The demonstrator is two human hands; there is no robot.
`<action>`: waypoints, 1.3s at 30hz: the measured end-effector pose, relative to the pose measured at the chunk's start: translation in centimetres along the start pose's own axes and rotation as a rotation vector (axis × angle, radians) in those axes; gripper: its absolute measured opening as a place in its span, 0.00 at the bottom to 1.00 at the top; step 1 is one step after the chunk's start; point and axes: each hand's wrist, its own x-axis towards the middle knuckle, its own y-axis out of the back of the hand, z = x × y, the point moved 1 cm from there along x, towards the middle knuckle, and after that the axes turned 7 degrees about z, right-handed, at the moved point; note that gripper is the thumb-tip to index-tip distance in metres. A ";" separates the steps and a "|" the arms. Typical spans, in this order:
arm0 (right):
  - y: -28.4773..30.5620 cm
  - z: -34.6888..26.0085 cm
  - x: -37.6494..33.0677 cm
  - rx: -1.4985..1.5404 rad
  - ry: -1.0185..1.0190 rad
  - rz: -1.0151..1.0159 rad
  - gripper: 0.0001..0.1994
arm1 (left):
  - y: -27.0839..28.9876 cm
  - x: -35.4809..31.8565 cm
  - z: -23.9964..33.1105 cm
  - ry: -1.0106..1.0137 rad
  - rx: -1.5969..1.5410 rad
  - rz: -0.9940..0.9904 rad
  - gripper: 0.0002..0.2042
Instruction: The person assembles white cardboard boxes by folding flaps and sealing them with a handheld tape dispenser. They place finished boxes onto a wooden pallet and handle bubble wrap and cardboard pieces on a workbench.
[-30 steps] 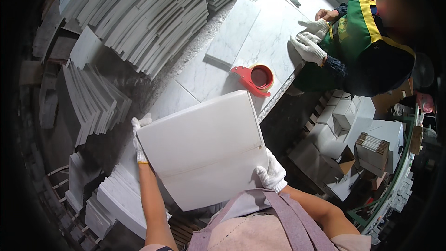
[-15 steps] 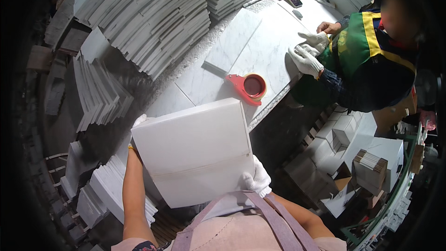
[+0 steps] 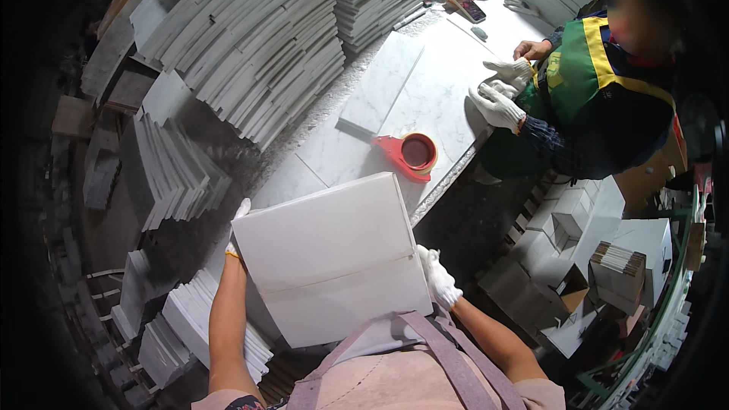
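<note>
In front of my body is a flat white cardboard box (image 3: 334, 250), tilted, with a seam running across its lower part. My left hand (image 3: 238, 229), in a white knit glove, grips its left edge; some of those fingers are hidden behind the box. On the opposite side my gloved right hand (image 3: 440, 279) presses against the right edge with its fingers pointing away from me. Just beyond the box a red tape dispenser (image 3: 410, 156) lies on the marble-patterned worktop (image 3: 448, 91). A pale slab (image 3: 382, 83) rests flat farther back.
Tall stacks of pale slabs (image 3: 266, 38) line the left and back. Across the worktop a co-worker (image 3: 585, 106) in a green apron handles white gloves. A phone (image 3: 465, 4) lies at the back. Open white boxes (image 3: 562, 220) stand low on the right.
My right hand has slid from the lower front of the box to its right edge. The box has shifted slightly right and toward me in view.
</note>
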 end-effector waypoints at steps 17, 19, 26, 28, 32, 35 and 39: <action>-2.9 -2.3 5.1 0.054 -0.211 -0.137 0.36 | 3.0 3.1 -0.6 -0.286 0.289 0.273 0.23; -3.6 -4.3 3.4 0.049 -0.231 -0.160 0.36 | 3.0 2.8 -0.8 -0.230 0.194 0.213 0.23; -6.9 -9.3 0.3 0.110 -0.221 -0.144 0.34 | 3.8 3.7 -0.9 -0.410 0.386 0.271 0.21; -7.2 -9.6 0.1 0.089 -0.182 -0.126 0.33 | 4.0 4.0 -0.9 -0.507 0.451 0.190 0.20; -6.6 -8.2 0.6 0.166 -0.119 -0.124 0.27 | 3.4 2.9 -1.2 -0.293 0.133 0.251 0.17; -5.6 -6.6 1.5 0.043 0.037 -0.199 0.28 | 1.5 1.1 -1.0 -0.270 0.065 0.150 0.18; -4.7 -5.4 2.4 -0.008 0.072 -0.259 0.29 | -1.1 -1.0 -0.1 -0.233 0.153 0.256 0.24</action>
